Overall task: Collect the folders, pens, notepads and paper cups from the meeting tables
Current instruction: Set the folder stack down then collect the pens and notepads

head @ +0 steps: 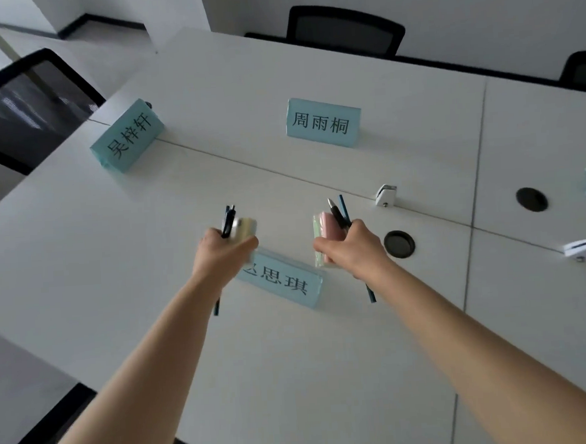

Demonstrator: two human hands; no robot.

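Note:
Both my arms reach out over the white meeting table point(328, 374). My left hand point(225, 251) grips a bundle of dark pens point(228, 220) together with a small pale yellow-green notepad point(245, 228). My right hand point(353, 247) grips a pink and green notepad point(325, 235) along with a black pen point(337, 212) and a blue pencil whose ends stick out above and below the fist. Both hands hover just above the table, on either side of a light-blue name card point(281, 284).
Two more light-blue name cards point(127, 139) point(323, 122) stand further back. Round cable holes point(399, 243) point(531, 199) and white clips point(386, 193) sit to the right. Black chairs stand at the left point(27, 100), far side point(343, 30) and near left corner.

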